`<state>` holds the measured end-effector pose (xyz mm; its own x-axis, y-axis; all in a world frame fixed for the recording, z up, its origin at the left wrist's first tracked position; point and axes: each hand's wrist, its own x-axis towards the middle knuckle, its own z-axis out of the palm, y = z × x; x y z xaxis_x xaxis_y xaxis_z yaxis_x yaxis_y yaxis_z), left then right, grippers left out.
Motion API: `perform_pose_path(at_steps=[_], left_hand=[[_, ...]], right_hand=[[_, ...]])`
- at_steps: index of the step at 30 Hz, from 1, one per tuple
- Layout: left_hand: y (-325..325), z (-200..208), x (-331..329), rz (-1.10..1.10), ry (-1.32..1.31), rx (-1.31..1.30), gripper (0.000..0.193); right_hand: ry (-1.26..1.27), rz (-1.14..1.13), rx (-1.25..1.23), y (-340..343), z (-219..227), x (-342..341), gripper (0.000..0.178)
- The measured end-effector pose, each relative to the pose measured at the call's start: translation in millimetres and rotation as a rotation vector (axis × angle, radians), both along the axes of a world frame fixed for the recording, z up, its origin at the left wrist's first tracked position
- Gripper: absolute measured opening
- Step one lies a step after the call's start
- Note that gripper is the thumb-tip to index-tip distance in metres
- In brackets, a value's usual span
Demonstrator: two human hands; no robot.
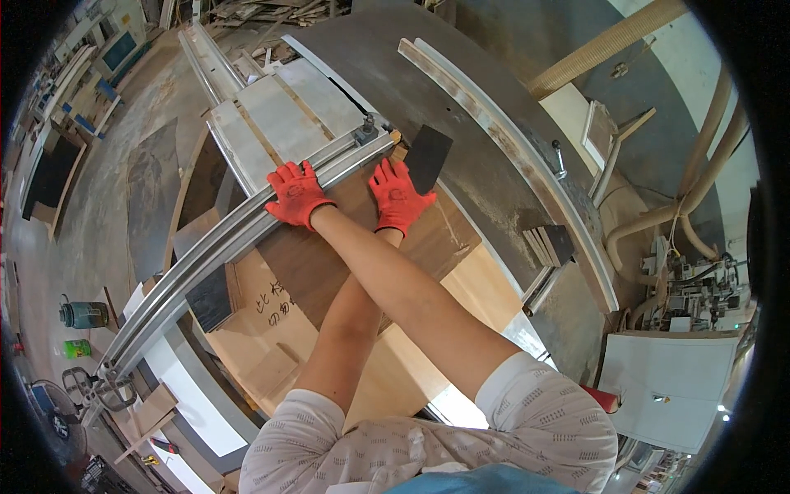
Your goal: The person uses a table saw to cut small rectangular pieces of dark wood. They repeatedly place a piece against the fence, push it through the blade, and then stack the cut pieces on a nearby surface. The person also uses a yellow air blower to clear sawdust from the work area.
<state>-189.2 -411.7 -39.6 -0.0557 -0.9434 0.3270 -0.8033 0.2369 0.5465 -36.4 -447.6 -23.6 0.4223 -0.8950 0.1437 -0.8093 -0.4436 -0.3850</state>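
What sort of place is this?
Most likely a woodworking shop: a brown board lies beside a long metal rail, wood scraps are heaped at the back, and a thick ridged hose runs overhead, perhaps for dust.

Main marking from here: handwritten black characters point(275, 303) on the pale plywood panel point(255, 336), Chinese-looking, big strokes, set aslant in two short rows. Clearest lettering on site.

Right glove point(300, 194), red: dark printed logo on the back, blurred, can't make out wording. Left glove point(398, 198), also red: similar dark print on the back, same problem.

Shirt sleeves point(553, 405): repeating rows of tiny dark print, text or just pattern, can't tell.

White cabinet point(658, 366): small yellow-and-dark patch point(661, 398) on the front, maybe a sticker, too small. Green container point(76, 349): pale marks on its side, illegible.
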Motion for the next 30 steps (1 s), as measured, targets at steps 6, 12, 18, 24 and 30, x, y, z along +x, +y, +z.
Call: perform_pose_path(at_steps=[6, 12, 18, 24, 30], left_hand=[[-7.4, -3.2, 0.0, 0.024, -0.002, -0.051, 0.094], [-15.7, -10.0, 1.3, 0.021, 0.041, -0.048, 0.097], [-22.6, -13.3, -0.1, 0.037, 0.051, -0.043, 0.094], [-25.6, -17.1, -1.4, 0.052, 0.015, -0.029, 0.093], [-28.9, -18.7, 1.2, 0.055, 0.012, -0.008, 0.095]], right_hand=[[0.019, 0.006, 0.033, -9.3, -2.5, 0.2, 0.068], [0.047, 0.014, 0.052, -15.4, -2.9, 2.2, 0.069], [0.032, 0.019, 0.061, -21.1, -7.6, 2.3, 0.070], [0.043, 0.023, 0.082, -22.2, -4.2, 1.8, 0.070], [0.071, 0.034, 0.122, -24.1, 1.2, 2.6, 0.071]])
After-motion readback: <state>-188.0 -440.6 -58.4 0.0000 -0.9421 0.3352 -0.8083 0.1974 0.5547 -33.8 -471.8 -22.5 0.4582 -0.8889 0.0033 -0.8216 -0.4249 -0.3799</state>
